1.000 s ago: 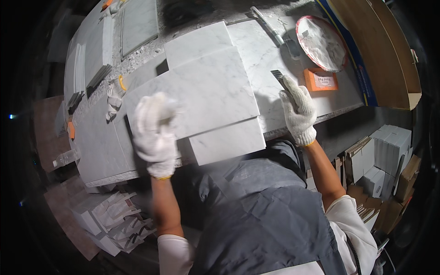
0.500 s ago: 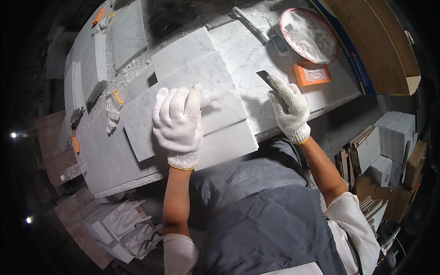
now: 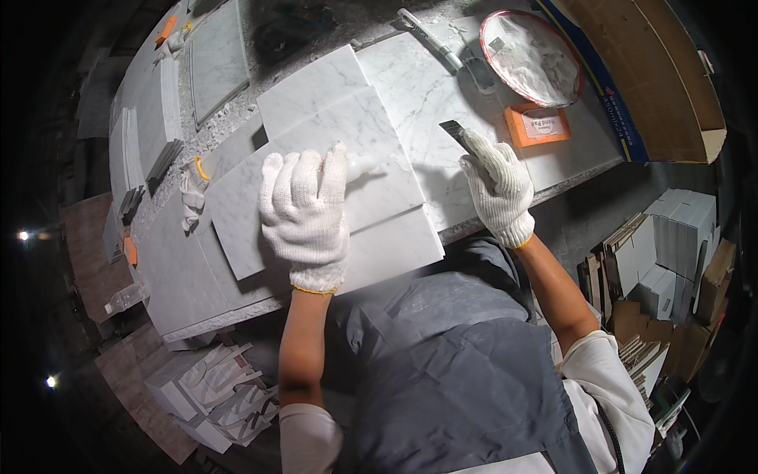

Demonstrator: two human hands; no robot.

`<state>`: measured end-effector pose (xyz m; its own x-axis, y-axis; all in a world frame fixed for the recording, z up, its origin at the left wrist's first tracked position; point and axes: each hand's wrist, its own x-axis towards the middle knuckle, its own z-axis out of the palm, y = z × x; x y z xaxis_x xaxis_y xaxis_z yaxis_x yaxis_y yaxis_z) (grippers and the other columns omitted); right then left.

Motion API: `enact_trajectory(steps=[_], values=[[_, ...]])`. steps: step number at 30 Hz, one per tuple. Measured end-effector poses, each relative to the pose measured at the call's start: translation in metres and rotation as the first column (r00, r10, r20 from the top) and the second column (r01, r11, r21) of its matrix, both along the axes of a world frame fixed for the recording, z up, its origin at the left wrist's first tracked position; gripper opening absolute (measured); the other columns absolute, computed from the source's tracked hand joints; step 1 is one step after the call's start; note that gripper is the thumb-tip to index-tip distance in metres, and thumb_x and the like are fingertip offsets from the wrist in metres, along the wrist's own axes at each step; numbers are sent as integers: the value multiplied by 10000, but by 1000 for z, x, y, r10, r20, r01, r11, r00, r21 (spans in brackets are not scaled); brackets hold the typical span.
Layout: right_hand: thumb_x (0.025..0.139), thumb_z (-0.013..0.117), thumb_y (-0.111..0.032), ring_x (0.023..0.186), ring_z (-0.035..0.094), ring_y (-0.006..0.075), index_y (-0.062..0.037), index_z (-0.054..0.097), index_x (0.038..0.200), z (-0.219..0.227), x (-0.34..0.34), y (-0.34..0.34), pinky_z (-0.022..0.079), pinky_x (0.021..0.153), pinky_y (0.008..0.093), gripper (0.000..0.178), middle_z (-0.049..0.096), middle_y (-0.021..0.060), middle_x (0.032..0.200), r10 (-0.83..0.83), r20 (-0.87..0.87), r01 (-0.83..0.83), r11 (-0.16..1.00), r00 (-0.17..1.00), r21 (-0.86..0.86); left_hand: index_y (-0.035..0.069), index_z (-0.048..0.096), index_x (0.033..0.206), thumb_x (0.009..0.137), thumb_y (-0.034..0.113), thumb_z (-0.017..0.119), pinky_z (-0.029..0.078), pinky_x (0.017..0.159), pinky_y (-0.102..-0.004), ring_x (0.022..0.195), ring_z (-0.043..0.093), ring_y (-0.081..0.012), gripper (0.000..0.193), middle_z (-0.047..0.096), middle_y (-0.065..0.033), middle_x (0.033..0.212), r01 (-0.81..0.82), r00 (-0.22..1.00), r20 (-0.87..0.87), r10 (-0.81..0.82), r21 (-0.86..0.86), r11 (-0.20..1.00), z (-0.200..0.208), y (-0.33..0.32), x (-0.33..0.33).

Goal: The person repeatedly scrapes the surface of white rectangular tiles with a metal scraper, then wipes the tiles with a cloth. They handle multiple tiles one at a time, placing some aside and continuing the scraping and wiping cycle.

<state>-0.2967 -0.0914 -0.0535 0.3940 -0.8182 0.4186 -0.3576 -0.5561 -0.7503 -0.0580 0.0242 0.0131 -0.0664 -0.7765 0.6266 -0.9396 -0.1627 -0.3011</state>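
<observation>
My left hand, in a white knit glove, is curled over the stacked grey-veined marble tiles. By its thumb side a small whitish, pale-tipped thing pokes out; its kind is unclear. Held between the fingers of my gloved right hand is a small dark flat blade-like piece, its end pointing up and left above a larger marble slab. Beyond that hand lie an orange hand pad and a round red-rimmed container lined with white, dusty material.
A thick marker-like tube lies at the slab's far side. An open cardboard box stands at the right. More tiles, a crumpled glove and stone crumbs are on the left. White boxes are stacked low at right.
My left hand has shifted very slightly left over the tiles. The right hand keeps its hold on the dark piece, almost unmoved.
</observation>
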Motion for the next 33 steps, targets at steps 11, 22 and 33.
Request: enact_trajectory(steps=[11,22,33], values=[[861,785,16,832,678,268,-40,708,1292,2,1,0,550,752,351,441,744,122,1048,-8,3,8,1000,1000,11,223,719,1218,854,140,747,499,1110,-461,1177,590,-220,374,611,-19,1182,11,1000,1,-12,46,999,0,2,1],[855,782,20,801,661,270,-49,709,1294,8,1,0,534,722,353,450,727,127,996,-2,-48,3,1000,999,15,210,728,1201,845,102,745,479,1120,-464,1190,571,-234,373,608,-29,1193,9,1000,-29,-6,104,995,2,3,0],[844,777,44,821,664,266,-30,701,1300,8,0,0,543,744,349,468,740,123,1054,10,-41,-10,1000,999,11,203,736,1165,830,99,753,474,1115,-450,1182,555,-226,351,600,-14,1148,27,998,-60,-23,69,997,5,1,-3]])
